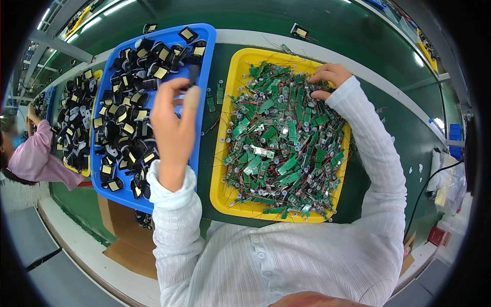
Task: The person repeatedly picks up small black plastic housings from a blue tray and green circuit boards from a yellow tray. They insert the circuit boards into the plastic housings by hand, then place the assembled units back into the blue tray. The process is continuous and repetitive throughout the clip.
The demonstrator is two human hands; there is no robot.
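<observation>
My left hand [176,120] is raised over the right side of a blue tray [208,56]. A dark, motion-blurred black plastic part [193,75] shows between its thumb and fingers; the thumb tip looks covered in a pale finger cot. Black plastic housings [123,115] with pale yellow pads fill much of that tray. To the right, a yellow tray [219,192] is heaped with small green circuit boards [289,133] that carry thin wires and small round clear pieces. At its upper right, my right hand [331,79] touches the heap, thumb and fingers apart.
Another yellow tray [86,171] of black and grey parts stands at the left, near a person in a pink sleeve [41,153]. Loose boards [210,102] lie between the trays. A cardboard box [128,240] sits below; plastic bags [447,179] are at the far right.
</observation>
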